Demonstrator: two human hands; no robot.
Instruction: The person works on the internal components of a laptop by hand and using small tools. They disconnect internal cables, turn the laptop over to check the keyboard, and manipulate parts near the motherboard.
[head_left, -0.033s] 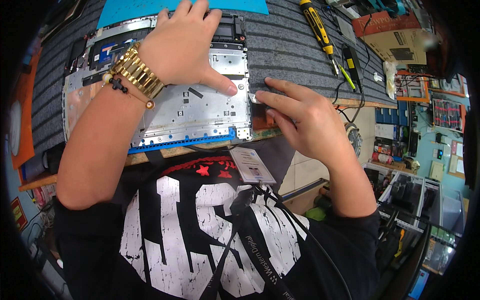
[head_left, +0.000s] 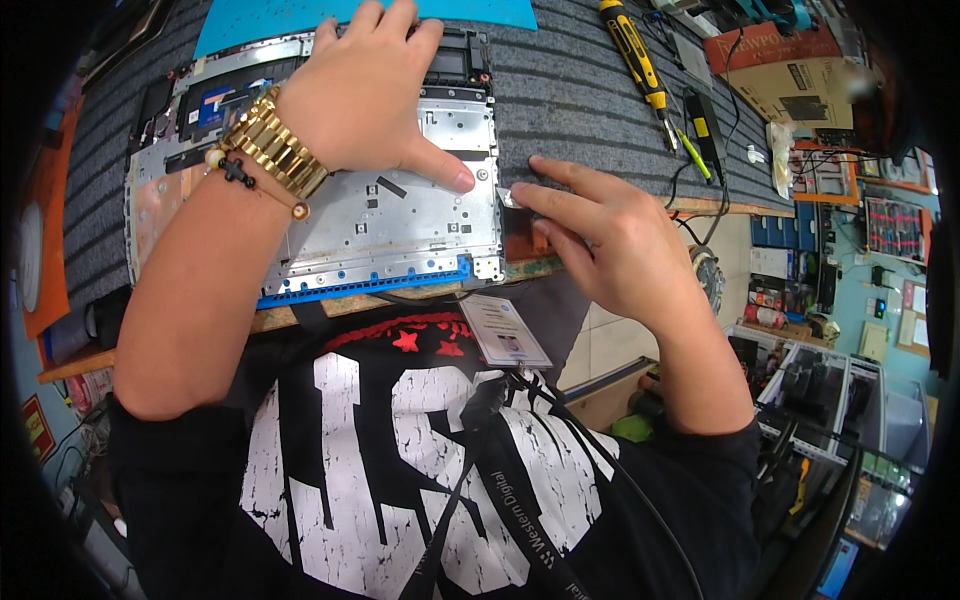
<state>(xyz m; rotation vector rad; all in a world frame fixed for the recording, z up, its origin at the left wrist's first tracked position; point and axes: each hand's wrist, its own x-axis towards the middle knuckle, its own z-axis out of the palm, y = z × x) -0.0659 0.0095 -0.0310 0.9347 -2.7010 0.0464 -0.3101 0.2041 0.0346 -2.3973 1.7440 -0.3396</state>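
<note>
An opened laptop chassis with a silver metal plate lies on the striped grey mat, close to the table's front edge. A blue strip runs along its near edge. My left hand lies spread across the chassis, thumb pointing right over the plate and fingers toward the far side. It hides part of the inner components. At the chassis's right edge, my right hand pinches a small flat metal piece, whose tip meets the edge. Most of that piece is hidden by my fingers.
A yellow and black screwdriver lies at the far right of the mat, beside a green pen and a black box-shaped object with cables. A blue sheet sits behind the chassis. A cardboard box stands farther right.
</note>
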